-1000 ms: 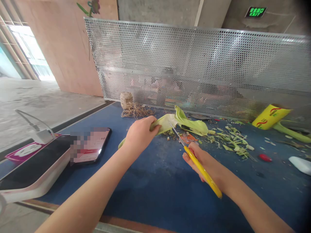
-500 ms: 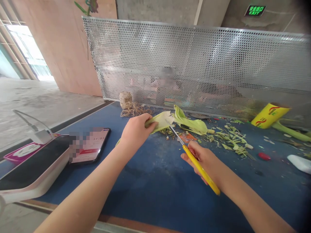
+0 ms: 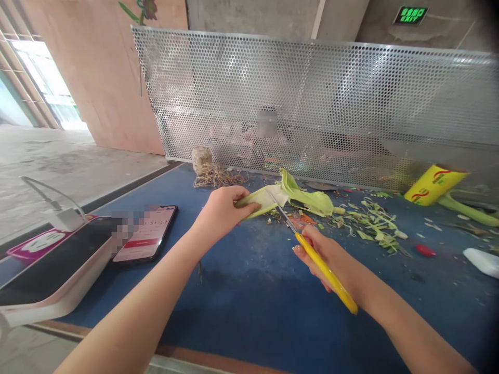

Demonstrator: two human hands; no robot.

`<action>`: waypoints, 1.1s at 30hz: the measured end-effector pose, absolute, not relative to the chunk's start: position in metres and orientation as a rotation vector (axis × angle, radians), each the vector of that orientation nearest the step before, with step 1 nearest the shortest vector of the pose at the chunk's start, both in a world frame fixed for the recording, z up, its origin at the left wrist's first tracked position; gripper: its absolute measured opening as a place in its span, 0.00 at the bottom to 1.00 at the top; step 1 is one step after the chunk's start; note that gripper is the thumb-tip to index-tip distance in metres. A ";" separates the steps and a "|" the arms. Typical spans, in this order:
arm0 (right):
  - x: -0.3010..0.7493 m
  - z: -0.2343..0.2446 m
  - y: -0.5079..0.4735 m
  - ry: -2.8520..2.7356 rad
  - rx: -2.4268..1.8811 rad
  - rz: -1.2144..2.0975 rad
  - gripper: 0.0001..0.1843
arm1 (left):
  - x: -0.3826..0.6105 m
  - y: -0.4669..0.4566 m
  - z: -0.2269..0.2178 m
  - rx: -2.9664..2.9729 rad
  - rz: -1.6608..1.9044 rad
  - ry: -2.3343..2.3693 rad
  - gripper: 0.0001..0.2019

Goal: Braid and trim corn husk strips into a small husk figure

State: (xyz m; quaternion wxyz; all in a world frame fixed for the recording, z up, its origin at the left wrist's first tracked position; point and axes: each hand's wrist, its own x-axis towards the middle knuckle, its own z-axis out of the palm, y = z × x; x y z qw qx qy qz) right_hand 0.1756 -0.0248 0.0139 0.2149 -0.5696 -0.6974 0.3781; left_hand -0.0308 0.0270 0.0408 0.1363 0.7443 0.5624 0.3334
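A perforated screen (image 3: 241, 78) backs the littered table (image 3: 241, 296) — left hand (image 3: 220, 210) pinching a green strip (image 3: 258, 197), right hand (image 3: 335, 255) closed round scissors (image 3: 324, 271)

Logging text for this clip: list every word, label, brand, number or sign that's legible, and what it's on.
"EXIT": the green lit sign; the characters above it are too blurred to read.
"51:51": the phone screen; what precedes it is unclear, and its smaller text is unreadable.
Too small or blurred to read: the red and green print on the yellow roll.
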 end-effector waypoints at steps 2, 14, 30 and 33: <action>0.175 0.014 -0.025 -1.915 -1.574 1.050 0.16 | -0.031 0.027 0.042 2.123 0.965 1.611 0.12; 0.184 0.009 -0.025 -1.954 -1.512 1.168 0.17 | -0.032 0.026 0.043 2.051 0.951 1.417 0.11; 0.183 -0.005 -0.023 -1.904 -1.508 1.298 0.25 | -0.025 0.017 0.040 2.243 1.015 1.776 0.13; 0.183 -0.003 -0.024 -1.907 -1.468 1.294 0.24 | -0.025 0.016 0.042 2.243 1.015 1.757 0.13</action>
